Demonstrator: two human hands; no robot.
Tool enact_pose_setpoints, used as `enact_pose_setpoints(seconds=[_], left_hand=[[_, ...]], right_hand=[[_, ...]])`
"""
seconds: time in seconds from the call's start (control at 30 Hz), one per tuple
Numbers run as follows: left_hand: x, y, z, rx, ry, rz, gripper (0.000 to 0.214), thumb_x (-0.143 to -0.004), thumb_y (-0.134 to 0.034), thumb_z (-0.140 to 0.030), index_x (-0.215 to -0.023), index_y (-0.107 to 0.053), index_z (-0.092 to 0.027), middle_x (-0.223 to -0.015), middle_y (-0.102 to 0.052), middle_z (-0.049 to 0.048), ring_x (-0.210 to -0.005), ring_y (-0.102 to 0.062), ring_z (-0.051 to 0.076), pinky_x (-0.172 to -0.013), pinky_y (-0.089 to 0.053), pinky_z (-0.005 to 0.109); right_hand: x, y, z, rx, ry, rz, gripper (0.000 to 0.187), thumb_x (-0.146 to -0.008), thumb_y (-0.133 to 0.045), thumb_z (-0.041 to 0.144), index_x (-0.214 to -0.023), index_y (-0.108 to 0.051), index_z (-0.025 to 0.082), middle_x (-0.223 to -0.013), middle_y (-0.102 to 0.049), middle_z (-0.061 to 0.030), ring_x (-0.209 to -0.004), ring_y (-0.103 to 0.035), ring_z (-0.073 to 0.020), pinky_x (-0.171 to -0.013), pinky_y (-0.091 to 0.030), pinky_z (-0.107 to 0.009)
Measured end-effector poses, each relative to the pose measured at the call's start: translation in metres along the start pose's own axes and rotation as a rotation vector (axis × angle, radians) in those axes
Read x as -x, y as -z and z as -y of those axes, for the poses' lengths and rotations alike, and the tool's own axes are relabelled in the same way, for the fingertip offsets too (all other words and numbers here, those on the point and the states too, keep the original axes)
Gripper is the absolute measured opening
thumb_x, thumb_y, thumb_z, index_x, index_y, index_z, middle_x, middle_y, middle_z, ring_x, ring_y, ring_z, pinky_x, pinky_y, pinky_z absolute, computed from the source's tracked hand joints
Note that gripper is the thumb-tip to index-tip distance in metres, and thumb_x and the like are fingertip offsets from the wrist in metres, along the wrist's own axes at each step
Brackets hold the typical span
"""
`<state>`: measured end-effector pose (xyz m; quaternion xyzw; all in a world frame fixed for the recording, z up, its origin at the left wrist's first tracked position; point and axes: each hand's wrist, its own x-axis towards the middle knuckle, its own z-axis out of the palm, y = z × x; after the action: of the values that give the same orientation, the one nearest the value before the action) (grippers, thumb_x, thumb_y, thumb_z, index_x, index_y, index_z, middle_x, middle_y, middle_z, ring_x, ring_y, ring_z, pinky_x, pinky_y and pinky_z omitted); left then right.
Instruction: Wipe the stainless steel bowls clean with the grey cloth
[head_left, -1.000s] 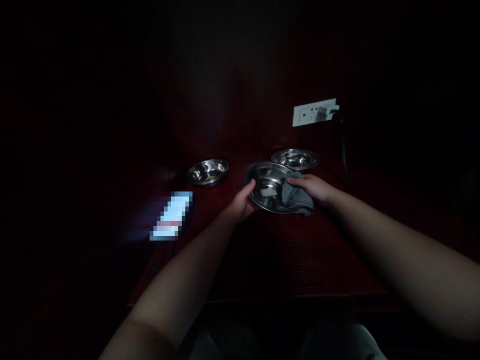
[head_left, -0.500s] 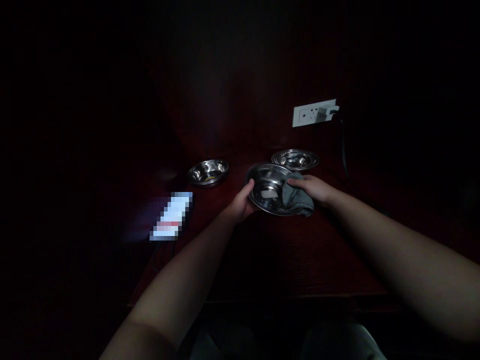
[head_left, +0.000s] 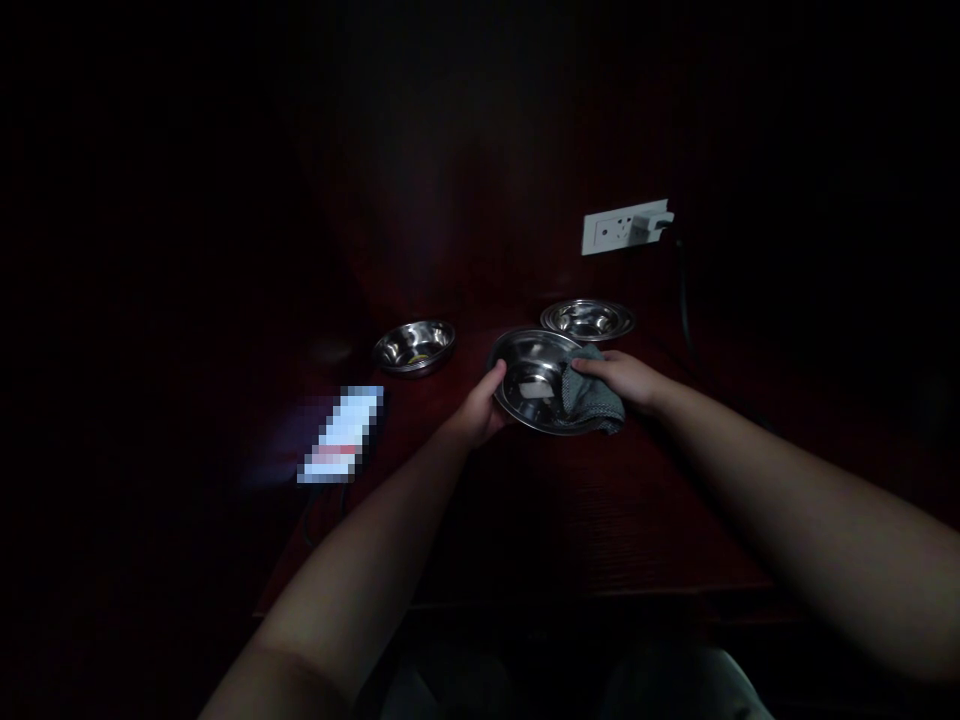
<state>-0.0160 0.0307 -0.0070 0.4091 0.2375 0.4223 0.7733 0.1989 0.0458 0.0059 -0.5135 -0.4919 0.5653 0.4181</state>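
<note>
A shiny metal bowl (head_left: 534, 352) is held up over the dark red table, tilted towards me. My left hand (head_left: 484, 408) grips its left rim, thumb on the inside edge and fingers underneath. On the opposite side my right hand (head_left: 626, 378) is closed on a grey-green cloth (head_left: 592, 395), which is folded over the bowl's right rim and hangs below it. The right thumb presses the cloth against the inside; the other fingers are mostly hidden behind. A pale patch, perhaps a label or a reflection, shows on the bowl's bottom.
Another metal bowl (head_left: 416, 348) with something yellow in it sits at the back left. Behind the held bowl lie stacked-looking metal bowls (head_left: 589, 318). A lit, blurred-out phone (head_left: 343, 435) is at the left. On the wall, a socket (head_left: 624, 228) has a plug and a cable (head_left: 685, 300).
Almost nothing differs; the whole view has shifted very slightly. Both hands keep the same hold on the bowl and the cloth.
</note>
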Motion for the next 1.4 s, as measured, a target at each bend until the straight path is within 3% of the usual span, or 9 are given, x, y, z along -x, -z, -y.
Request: enact_pose_setpoints(seconds=[0.87, 1.03, 1.2, 1.4], left_hand=[[-0.002, 0.0, 0.001, 0.007, -0.018, -0.011, 0.049, -0.086, -0.042, -0.046, -0.12, -0.054, -0.013, -0.114, -0.064, 0.0139, -0.114, -0.055, 0.027, -0.102, -0.036, 0.046], [-0.003, -0.002, 0.005, -0.024, -0.124, -0.142, 0.054, -0.083, -0.05, -0.045, -0.132, -0.041, -0.023, -0.123, -0.059, 0.0106, -0.111, -0.057, 0.026, -0.096, -0.042, 0.047], [0.003, -0.008, 0.008, -0.115, -0.298, -0.224, 0.058, -0.078, -0.062, -0.033, -0.131, -0.039, -0.033, -0.126, -0.057, 0.0021, -0.115, -0.054, 0.022, -0.097, -0.044, 0.038], [0.003, -0.007, 0.004, -0.157, -0.211, -0.226, 0.061, -0.076, -0.064, -0.035, -0.131, -0.038, -0.03, -0.123, -0.058, 0.0061, -0.108, -0.058, 0.026, -0.09, -0.048, 0.046]], right_hand=[[-0.003, 0.001, -0.002, 0.014, -0.001, -0.009, 0.01, -0.081, -0.058, 0.021, -0.077, -0.066, 0.017, -0.08, -0.072, -0.0061, -0.066, -0.066, -0.0162, -0.08, -0.053, -0.034], [-0.006, 0.002, -0.004, -0.015, 0.02, -0.003, 0.011, -0.082, -0.057, 0.022, -0.079, -0.066, 0.017, -0.082, -0.072, -0.0054, -0.067, -0.066, -0.0157, -0.082, -0.052, -0.033], [-0.008, 0.0, -0.006, -0.048, 0.029, -0.022, 0.014, -0.084, -0.055, 0.023, -0.079, -0.066, 0.017, -0.086, -0.073, -0.0063, -0.071, -0.067, -0.016, -0.085, -0.051, -0.034], [-0.008, 0.001, -0.006, -0.044, 0.006, -0.042, 0.011, -0.083, -0.056, 0.021, -0.08, -0.066, 0.016, -0.083, -0.073, -0.0066, -0.069, -0.067, -0.0164, -0.084, -0.052, -0.035]])
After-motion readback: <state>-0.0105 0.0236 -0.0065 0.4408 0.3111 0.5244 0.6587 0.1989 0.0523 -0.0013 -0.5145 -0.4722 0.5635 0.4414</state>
